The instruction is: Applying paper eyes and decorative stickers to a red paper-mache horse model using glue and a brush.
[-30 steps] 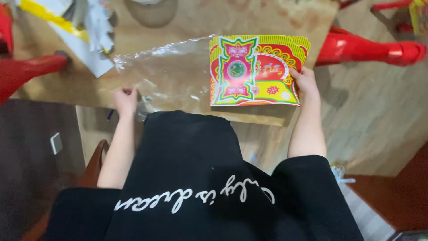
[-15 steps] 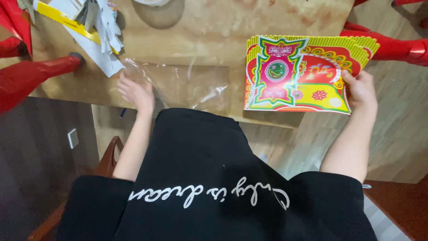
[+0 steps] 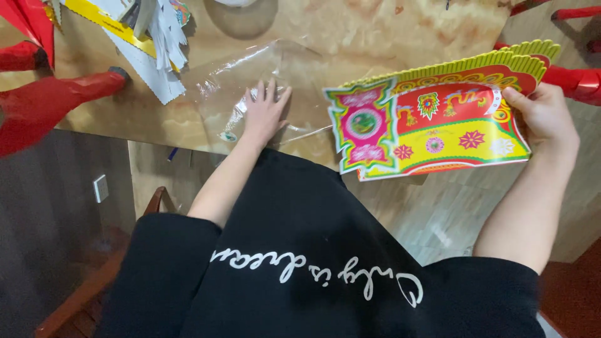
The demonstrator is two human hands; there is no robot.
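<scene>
My right hand (image 3: 544, 119) grips the right end of a stack of brightly printed paper sheets (image 3: 432, 122), red, yellow and green with scalloped edges, held out over the table's front edge. My left hand (image 3: 264, 112) lies flat, fingers spread, on a clear plastic bag (image 3: 250, 81) spread on the wooden table (image 3: 375, 31). The sheets' left end overlaps the bag's right side.
More cut paper pieces (image 3: 147, 37), white and yellow, lie at the table's far left. Red plastic stools (image 3: 44, 103) stand at the left, another red stool (image 3: 576, 78) at the right. A round pale object (image 3: 241, 3) sits at the table's top edge. A wooden chair arm (image 3: 94, 281) is below left.
My left hand has slid from the bag's left corner onto its middle and flattened. My right hand has carried the printed sheets further right and tilted them.
</scene>
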